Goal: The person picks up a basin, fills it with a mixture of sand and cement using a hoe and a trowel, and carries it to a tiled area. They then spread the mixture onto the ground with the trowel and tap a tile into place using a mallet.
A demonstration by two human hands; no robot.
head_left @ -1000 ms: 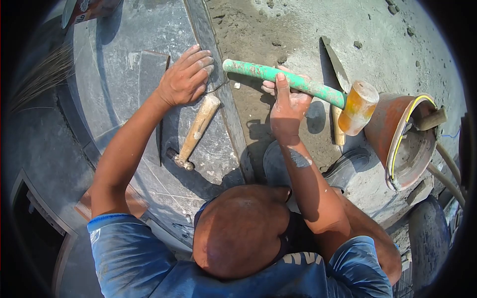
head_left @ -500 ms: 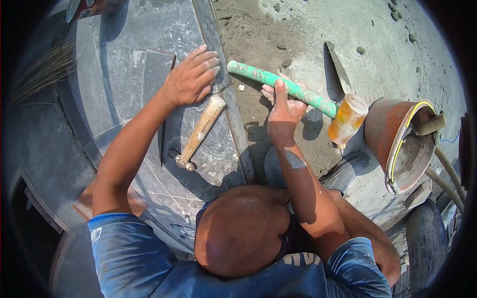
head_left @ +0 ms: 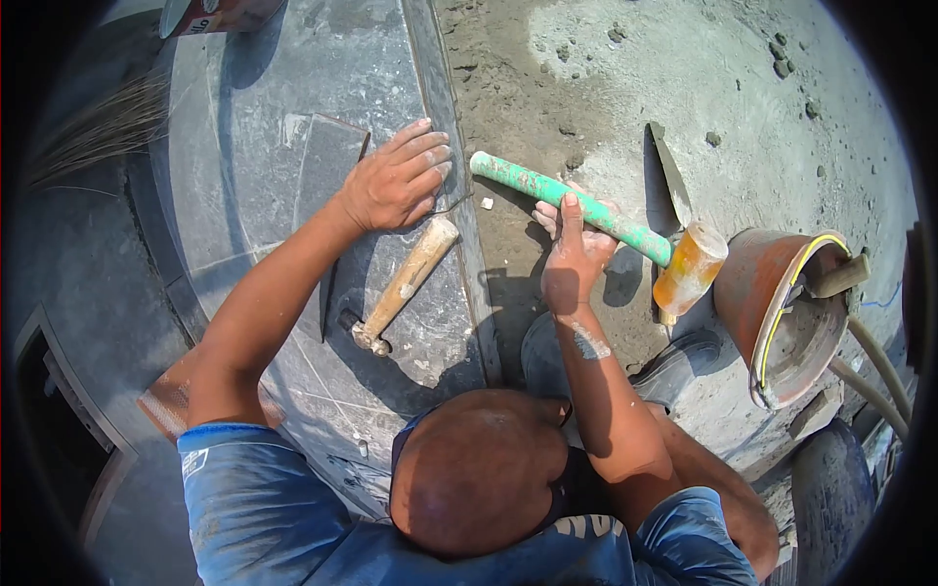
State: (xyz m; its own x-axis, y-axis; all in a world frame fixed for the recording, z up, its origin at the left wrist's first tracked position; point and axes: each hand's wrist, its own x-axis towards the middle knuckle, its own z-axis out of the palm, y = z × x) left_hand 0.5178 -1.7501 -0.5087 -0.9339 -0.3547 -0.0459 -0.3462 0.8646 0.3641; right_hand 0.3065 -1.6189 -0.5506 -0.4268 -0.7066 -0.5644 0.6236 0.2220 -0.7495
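Observation:
My left hand (head_left: 403, 181) lies palm down on the grey tiled surface (head_left: 322, 59), fingers stretched out near its edge strip. My right hand (head_left: 580, 249) is wrapped around the green handle of a mallet (head_left: 625, 230), thumb on top. The mallet's orange-yellow head points right, over the rough ground, and the handle's free end reaches toward the edge strip. Just below my left hand, a hammer (head_left: 405, 278) with a worn wooden handle lies on the tiles. A dark, thin-edged slab (head_left: 311, 176) sits partly hidden under my left forearm.
To the right stands an orange bucket (head_left: 738, 283) with a wooden-handled tool inside. A trowel-like blade (head_left: 668, 174) lies on the sandy cement ground (head_left: 606, 88). Broom bristles (head_left: 107, 127) and a tin (head_left: 220, 15) are at upper left. A person's bare head (head_left: 479, 469) fills the lower middle.
The whole view has shifted slightly, so most things appear a little lower. Both hands and the mallet keep nearly the same places relative to the tiles.

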